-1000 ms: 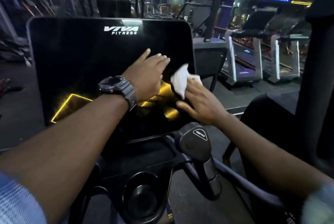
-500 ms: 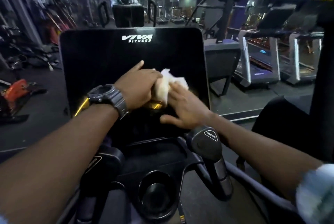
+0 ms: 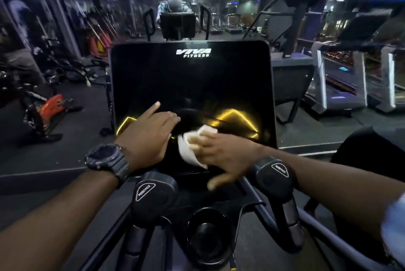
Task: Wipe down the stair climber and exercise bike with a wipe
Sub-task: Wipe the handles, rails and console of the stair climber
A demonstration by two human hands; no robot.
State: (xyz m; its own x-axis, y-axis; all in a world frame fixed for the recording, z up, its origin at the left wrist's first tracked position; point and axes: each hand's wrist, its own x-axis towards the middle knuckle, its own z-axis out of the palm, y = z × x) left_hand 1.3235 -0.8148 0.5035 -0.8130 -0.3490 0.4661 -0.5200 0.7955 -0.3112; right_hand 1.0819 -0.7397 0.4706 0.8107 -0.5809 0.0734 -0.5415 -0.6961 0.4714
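A black console screen marked VIVA FITNESS stands upright in front of me. My right hand presses a crumpled white wipe against the screen's lower edge, fingers laid over it and thumb spread downward. My left hand, with a dark watch on the wrist, rests flat on the lower left of the screen, just left of the wipe. Yellow light reflects off the glass above the wipe.
Two black handle grips rise below the screen, with a round cup holder between them. Treadmills line the right side. Red equipment lies on the floor at left. Another machine stands behind the screen.
My right hand has slid the wipe down and leftward across the lower screen. My left hand has stayed flat on the screen beside it. The view has tilted to show more of the handles.
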